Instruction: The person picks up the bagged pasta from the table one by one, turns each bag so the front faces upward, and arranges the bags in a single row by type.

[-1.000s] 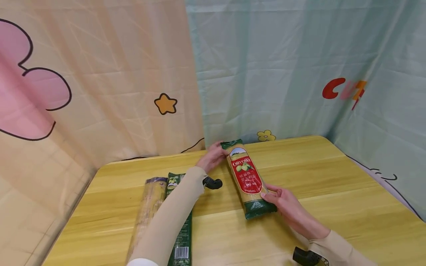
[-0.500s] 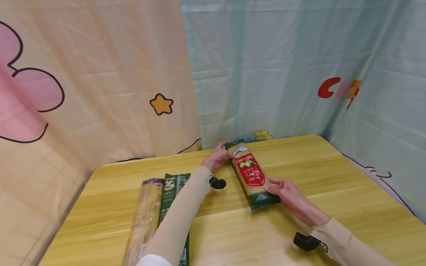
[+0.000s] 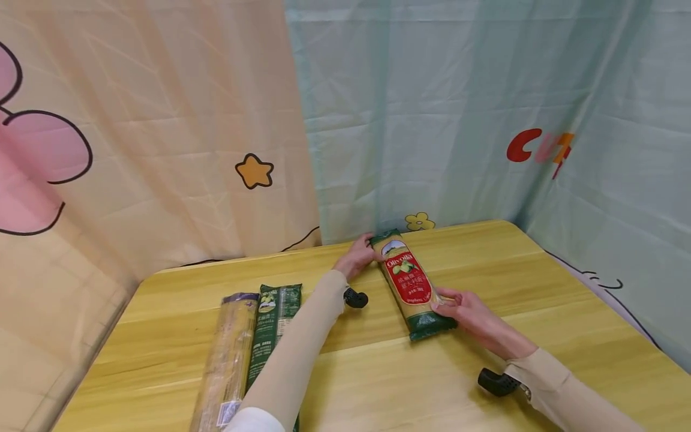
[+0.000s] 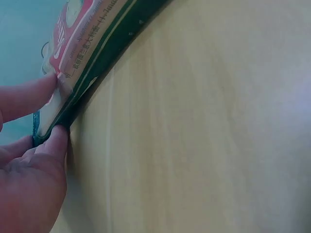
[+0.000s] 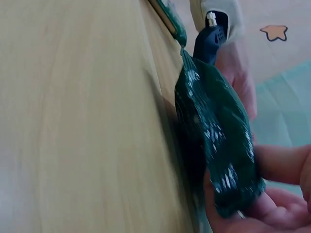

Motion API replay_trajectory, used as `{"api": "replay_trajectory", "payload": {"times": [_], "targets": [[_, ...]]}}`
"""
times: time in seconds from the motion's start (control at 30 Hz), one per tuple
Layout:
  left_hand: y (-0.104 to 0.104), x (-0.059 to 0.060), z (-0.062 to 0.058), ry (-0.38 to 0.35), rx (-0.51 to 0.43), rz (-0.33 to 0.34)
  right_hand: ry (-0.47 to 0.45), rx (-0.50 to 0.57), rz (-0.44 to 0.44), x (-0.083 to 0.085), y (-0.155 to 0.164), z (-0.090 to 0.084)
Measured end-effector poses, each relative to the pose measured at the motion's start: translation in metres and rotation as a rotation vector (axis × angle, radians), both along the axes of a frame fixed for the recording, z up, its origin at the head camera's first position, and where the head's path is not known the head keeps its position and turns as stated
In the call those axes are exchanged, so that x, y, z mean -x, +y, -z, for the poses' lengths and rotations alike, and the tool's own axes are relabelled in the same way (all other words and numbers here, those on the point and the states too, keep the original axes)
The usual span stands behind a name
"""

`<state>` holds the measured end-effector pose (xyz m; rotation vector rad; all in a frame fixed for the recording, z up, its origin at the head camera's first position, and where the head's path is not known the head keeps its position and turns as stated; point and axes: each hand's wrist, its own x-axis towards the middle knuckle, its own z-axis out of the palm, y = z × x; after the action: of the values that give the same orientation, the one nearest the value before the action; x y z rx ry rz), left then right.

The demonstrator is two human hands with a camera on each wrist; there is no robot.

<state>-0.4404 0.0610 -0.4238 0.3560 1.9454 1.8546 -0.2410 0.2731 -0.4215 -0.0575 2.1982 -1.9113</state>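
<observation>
Long red-labelled green plastic spaghetti packet [image 3: 412, 284] mid wooden table [image 3: 540, 288], held at both ends: left hand [image 3: 357, 259] pinching far end, right hand [image 3: 468, 311] gripping near end. Risk: slippery film slipping, strands snapping if bent.

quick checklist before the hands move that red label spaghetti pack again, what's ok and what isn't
1. Left hand grips the far end of the spaghetti pack: ok.
2. Right hand holds the near green end: ok.
3. Pack lies flat on the table: ok, as far as the head view shows.
4. Pack clear of the green pack and the clear pack on the left: ok.
5. Seals intact at both ends: cannot tell.
</observation>
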Motion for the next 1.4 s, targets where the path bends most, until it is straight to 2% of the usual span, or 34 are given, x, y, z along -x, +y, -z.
{"api": "replay_trajectory", "payload": {"times": [0.2, 0.37, 0.7, 0.87, 1.07, 1.17, 1.3, 1.4], "targets": [[-0.003, 0.005, 0.003, 0.048, 0.069, -0.009, 0.017, -0.052, -0.150, 0.004, 0.010, 0.002], [-0.003, 0.006, -0.002, 0.121, 0.152, 0.024, 0.085, -0.147, -0.208, 0.005, 0.017, 0.001], [0.001, 0.009, 0.002, 0.197, 0.230, 0.071, 0.142, -0.307, -0.168, 0.007, 0.024, 0.000], [0.008, 0.009, 0.002, 0.242, 0.259, 0.056, 0.166, -0.354, -0.158, 0.008, 0.029, -0.004], [0.015, 0.010, -0.002, 0.275, 0.320, 0.058, 0.160, -0.396, -0.102, 0.007, 0.036, -0.004], [0.016, 0.010, -0.002, 0.286, 0.339, 0.049, 0.210, -0.438, -0.110, 0.007, 0.038, -0.002], [0.015, 0.010, -0.001, 0.309, 0.377, 0.047, 0.319, -0.515, -0.163, 0.008, 0.040, 0.001], [0.014, 0.011, 0.001, 0.325, 0.384, 0.063, 0.340, -0.532, -0.178, 0.008, 0.041, 0.003]]}}
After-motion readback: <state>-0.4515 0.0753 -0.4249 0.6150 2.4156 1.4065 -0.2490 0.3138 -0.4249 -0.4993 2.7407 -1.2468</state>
